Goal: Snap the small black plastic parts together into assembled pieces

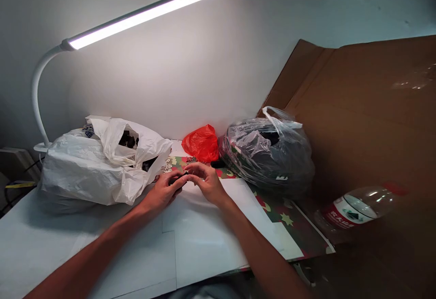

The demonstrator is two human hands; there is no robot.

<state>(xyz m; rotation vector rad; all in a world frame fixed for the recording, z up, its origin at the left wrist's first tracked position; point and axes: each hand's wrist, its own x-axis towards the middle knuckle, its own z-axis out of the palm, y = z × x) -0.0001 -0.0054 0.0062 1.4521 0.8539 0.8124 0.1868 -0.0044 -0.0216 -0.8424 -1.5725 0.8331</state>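
Note:
My left hand [169,186] is closed around a small black piece [177,178], mostly hidden by the fingers. From the right, my right hand [204,181] meets it with thumb and fingertips pinched at the piece's end; what exactly they grip is too small to make out. Both hands are over white sheets [207,231] on the table. Just beyond them lies a small heap of silvery bits [166,166]. Behind the right hand sit a crumpled red plastic bag [201,143] and a small black item [218,164].
A white plastic bag [91,167] holding black pieces stands at left, a clear bag [269,153] of dark things at right. A lit lamp [146,13] arches above. A plastic bottle [357,210] lies tilted by a large cardboard sheet [371,122]. Patterned cloth [289,217] covers the right edge.

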